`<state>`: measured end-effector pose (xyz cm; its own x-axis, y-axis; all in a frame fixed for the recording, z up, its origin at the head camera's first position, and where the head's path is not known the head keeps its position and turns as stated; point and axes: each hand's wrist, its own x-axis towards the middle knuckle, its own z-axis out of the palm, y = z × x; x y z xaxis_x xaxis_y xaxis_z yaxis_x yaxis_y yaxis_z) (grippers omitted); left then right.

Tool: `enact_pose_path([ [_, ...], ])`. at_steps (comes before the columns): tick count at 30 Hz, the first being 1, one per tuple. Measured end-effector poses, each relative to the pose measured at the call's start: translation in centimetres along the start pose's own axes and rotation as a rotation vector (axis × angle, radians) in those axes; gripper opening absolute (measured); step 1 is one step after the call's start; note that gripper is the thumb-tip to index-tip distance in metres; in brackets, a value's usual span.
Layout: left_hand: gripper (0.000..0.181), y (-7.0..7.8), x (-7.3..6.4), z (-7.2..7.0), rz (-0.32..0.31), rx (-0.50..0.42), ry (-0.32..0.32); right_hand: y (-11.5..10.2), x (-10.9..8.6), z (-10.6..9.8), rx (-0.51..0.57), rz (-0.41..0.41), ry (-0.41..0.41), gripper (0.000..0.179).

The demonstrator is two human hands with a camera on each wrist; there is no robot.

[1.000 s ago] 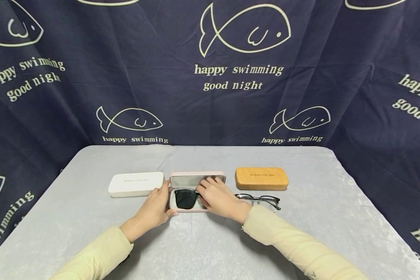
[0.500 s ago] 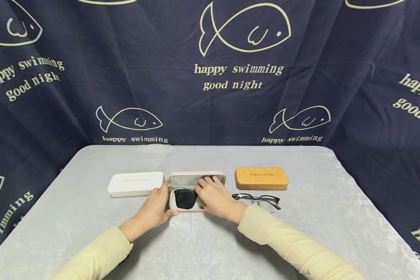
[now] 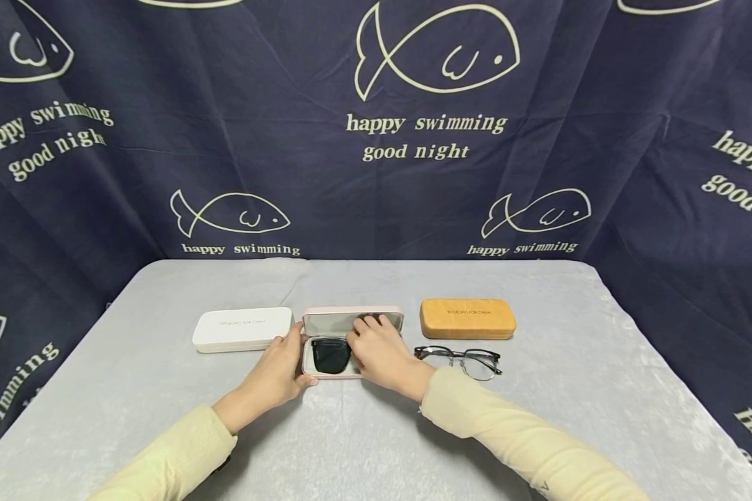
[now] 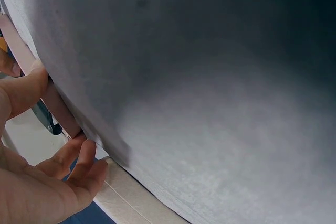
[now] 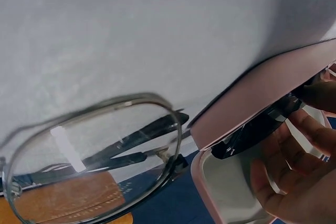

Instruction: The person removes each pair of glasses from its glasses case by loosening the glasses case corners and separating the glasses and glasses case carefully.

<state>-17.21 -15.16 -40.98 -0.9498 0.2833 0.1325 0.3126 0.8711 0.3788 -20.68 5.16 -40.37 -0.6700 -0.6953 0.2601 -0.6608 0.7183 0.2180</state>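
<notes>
An open pink glasses case (image 3: 332,323) lies mid-table, its lid raised at the back. My left hand (image 3: 269,376) grips its left end, thumb at the front edge and fingers behind. In the left wrist view, the thumb presses along the pink wall (image 4: 59,109). Black sunglasses (image 3: 331,356) lie in the case, one dark lens showing at the left. My right hand (image 3: 382,355) covers the other half in the head view. In the right wrist view, its thumb and fingers pinch the sunglasses (image 5: 247,137) near the middle of the frame.
A white glasses case (image 3: 244,328), closed, stands just left of the pink one. To the right is a closed orange case (image 3: 468,320). Black-rimmed eyeglasses (image 3: 478,364) lie in front of it, near my right wrist. A dark blue fish-print curtain (image 3: 326,174) hangs behind the table.
My right hand and forearm have shifted slightly left over the case, uncovering more of the eyeglasses. The left hand keeps its grip in the same place.
</notes>
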Motion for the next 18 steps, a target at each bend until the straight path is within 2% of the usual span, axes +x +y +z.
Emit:
enact_pose_path([
  [11,0.094,-0.06,-0.12,-0.04,0.036,0.006,0.013,-0.21,0.00,-0.30,0.007,0.033,0.006,0.007],
  [18,0.094,0.00,-0.06,0.03,0.037,0.008,0.023,-0.36,-0.06,-0.38,0.004,0.064,0.028,0.009],
])
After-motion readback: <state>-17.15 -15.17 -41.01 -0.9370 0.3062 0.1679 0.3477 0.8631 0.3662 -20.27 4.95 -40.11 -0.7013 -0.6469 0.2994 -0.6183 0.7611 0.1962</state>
